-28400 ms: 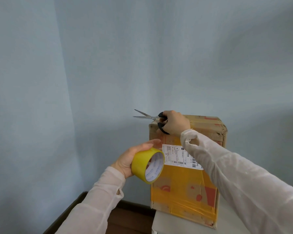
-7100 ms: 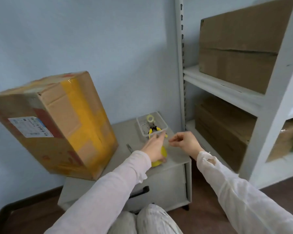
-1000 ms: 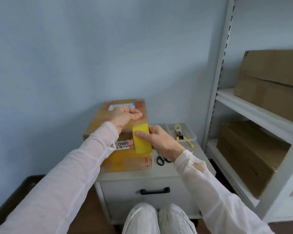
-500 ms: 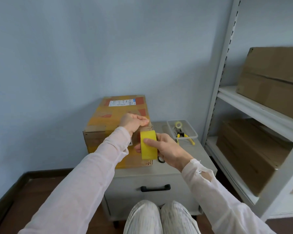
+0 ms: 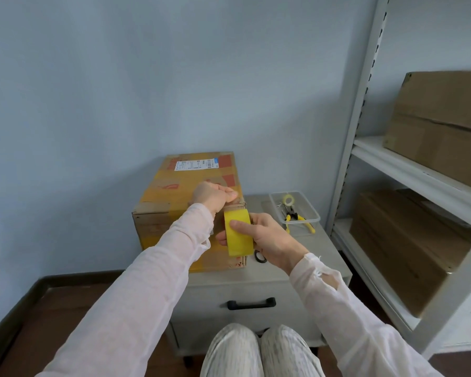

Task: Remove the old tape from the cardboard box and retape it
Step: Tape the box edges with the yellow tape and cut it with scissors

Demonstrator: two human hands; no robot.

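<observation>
1. The right hand (image 5: 267, 240) grips the yellow tape roll (image 5: 238, 232). The left hand (image 5: 215, 197), at 11 o'clock from it, has curled fingers that seem to pinch the tape end (hardly visible) at the top edge of the cardboard box (image 5: 161, 221).
2. I think the strip must stay tight and straight, and be pressed down before unrolling more.
3. The box stands on the cabinet (image 5: 297, 268). At 2 o'clock the clear tray (image 5: 310, 205) holds pliers (image 5: 294, 217) and a small roll (image 5: 288, 199).

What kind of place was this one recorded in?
Probably a storeroom or packing corner: metal shelving holding plain cartons, a drawer cabinet serving as a worktop, and a tray of hand tools beside the cardboard box being taped.
</observation>
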